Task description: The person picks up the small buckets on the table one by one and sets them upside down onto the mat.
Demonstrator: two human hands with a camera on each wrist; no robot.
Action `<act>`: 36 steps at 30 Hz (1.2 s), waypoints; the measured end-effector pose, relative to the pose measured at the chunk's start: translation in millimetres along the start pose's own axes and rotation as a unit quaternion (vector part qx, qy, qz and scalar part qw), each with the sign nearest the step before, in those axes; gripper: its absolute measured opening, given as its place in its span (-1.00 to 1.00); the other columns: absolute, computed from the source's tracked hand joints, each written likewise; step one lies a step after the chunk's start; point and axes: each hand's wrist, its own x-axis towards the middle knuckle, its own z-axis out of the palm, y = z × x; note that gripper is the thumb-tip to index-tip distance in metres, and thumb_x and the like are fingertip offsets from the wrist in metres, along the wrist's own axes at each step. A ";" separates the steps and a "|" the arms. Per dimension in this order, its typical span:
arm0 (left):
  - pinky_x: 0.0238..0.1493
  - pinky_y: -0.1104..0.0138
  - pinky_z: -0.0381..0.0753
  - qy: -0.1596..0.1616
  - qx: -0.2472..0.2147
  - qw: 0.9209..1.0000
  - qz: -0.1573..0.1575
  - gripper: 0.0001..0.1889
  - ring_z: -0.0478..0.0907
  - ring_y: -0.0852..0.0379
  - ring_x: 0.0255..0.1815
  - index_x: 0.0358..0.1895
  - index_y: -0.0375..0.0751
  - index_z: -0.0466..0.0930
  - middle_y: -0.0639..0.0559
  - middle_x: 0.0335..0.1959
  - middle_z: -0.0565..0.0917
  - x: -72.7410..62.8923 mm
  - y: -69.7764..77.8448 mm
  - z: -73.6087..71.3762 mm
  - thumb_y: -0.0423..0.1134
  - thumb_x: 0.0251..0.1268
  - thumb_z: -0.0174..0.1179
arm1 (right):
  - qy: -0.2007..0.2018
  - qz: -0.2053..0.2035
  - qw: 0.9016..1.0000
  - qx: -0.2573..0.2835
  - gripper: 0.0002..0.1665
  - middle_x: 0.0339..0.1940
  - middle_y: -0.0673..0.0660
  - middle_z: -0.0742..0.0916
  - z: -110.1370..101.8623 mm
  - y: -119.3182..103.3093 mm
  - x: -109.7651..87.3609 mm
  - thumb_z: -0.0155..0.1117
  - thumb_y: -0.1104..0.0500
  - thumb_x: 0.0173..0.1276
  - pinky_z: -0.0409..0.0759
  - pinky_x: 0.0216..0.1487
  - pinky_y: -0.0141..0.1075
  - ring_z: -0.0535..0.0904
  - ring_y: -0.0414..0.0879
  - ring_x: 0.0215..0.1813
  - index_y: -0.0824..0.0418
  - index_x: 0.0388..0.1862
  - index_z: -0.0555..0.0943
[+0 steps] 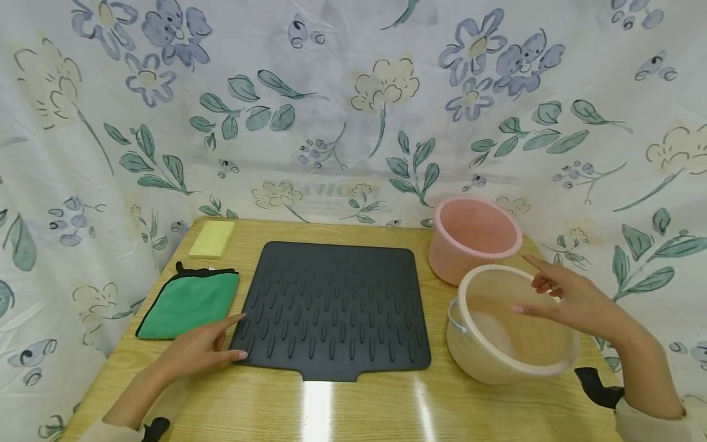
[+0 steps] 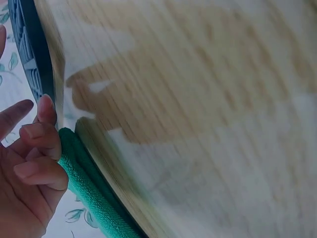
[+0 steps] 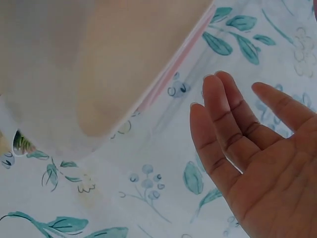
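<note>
A dark grey drying mat (image 1: 337, 307) with raised ridges lies on the table. My left hand (image 1: 193, 353) is at its lower left edge, thumb and index fingertips right at the rim, the other fingers loosely bent. In the left wrist view the left hand (image 2: 29, 168) shows with nothing in its grasp, near the folded green cloth (image 2: 94, 198). My right hand (image 1: 574, 301) hovers over the cream bucket (image 1: 464, 350), thumb and index finger spread apart. In the right wrist view the right hand (image 3: 262, 163) holds nothing beside the bucket's wall (image 3: 124, 64).
Behind the cream bucket stands a pink bucket (image 1: 442, 255). A yellow sponge-like pad (image 1: 212, 239) lies at the back left, with the green cloth (image 1: 193, 304) in front of it. A floral curtain (image 1: 331, 123) surrounds the wooden table (image 1: 265, 405) at the back and sides.
</note>
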 end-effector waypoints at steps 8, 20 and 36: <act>-0.59 0.41 0.29 -0.004 -0.008 1.000 -0.008 -0.18 0.27 0.38 -0.62 0.48 -0.13 0.30 0.26 -0.58 0.42 -4.0 -1.5 6.8 0.22 0.25 0.27 | 0.021 0.015 0.999 0.029 0.06 0.01 0.20 0.63 2.5 19.0 -19.7 0.47 -0.05 0.25 0.54 -0.08 -0.45 0.51 -0.33 -0.05 0.03 0.61 0.13; -0.59 0.42 0.24 0.003 -0.009 1.000 -0.020 -0.20 0.23 0.37 -0.64 0.47 -0.08 0.33 0.25 -0.60 0.38 -2.0 -4.3 13.4 0.23 0.23 0.28 | 0.072 0.117 0.990 0.040 0.03 -0.02 0.22 0.59 12.5 57.6 -55.2 0.35 -0.04 0.38 0.50 -0.32 -0.50 0.36 -0.66 -0.24 0.11 0.64 0.00; -0.58 0.40 0.20 -0.019 -0.007 0.999 -0.038 -0.16 0.21 0.34 -0.64 0.49 -0.19 0.26 0.12 -0.56 0.38 3.6 -6.1 25.5 0.14 0.23 0.32 | 0.092 0.135 0.962 0.220 -0.18 -0.12 -0.07 0.63 40.9 84.0 -71.8 0.09 0.06 0.57 0.63 -0.13 -0.33 0.58 -0.43 -0.14 0.20 0.64 -0.02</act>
